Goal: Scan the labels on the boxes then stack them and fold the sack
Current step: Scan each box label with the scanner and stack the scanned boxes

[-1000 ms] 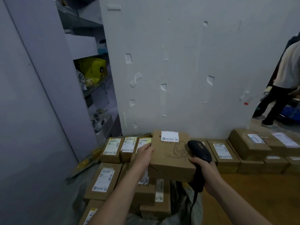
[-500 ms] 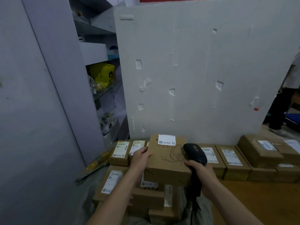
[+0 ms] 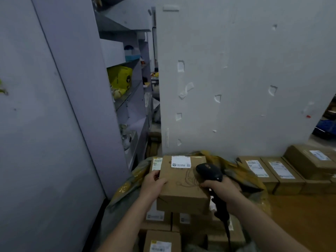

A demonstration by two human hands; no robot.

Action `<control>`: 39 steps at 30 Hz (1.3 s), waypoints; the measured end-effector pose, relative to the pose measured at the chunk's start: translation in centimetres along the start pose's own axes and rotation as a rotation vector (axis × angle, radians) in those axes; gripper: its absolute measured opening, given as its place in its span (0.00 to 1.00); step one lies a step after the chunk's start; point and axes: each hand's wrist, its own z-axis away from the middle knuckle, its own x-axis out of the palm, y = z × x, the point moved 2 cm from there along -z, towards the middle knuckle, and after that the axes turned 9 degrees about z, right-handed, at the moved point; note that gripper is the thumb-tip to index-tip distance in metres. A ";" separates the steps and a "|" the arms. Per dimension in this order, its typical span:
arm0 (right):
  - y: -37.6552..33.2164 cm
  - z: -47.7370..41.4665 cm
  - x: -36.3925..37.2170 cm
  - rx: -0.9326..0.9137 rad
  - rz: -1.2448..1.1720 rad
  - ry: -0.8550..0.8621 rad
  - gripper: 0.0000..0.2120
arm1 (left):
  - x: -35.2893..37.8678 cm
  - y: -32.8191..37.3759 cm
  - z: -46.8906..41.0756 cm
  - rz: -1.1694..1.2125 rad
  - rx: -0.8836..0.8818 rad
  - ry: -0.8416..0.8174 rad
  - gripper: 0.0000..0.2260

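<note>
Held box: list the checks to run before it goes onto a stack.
1. Left hand grip on the held box: ok, fingers curl round its left edge.
2. White label facing up and uncovered: ok.
3. Scanner in the right hand: ok, gripped by the handle.
4. Scanner aimed at the label: cannot tell; its head lies over the box's right side.
5. Label scanned: cannot tell.
6. Free spot on the row of boxes at the wall: cannot tell; the sack lies against its near end.
</note>
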 end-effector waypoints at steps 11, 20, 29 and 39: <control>1.3 -0.8 9.3 0.151 0.102 -0.016 0.09 | -7.0 -5.5 -1.4 -0.099 -0.128 0.047 0.07; 3.6 -1.8 10.9 0.129 0.400 0.057 0.09 | -5.2 -10.1 -2.2 -0.120 -0.113 0.050 0.12; 3.2 -2.5 11.2 0.059 0.494 0.092 0.13 | -3.7 -11.4 -4.5 -0.190 -0.036 0.055 0.19; 4.6 -2.4 10.0 0.068 0.330 0.099 0.09 | -2.6 -13.8 -4.4 -0.256 -0.017 0.052 0.25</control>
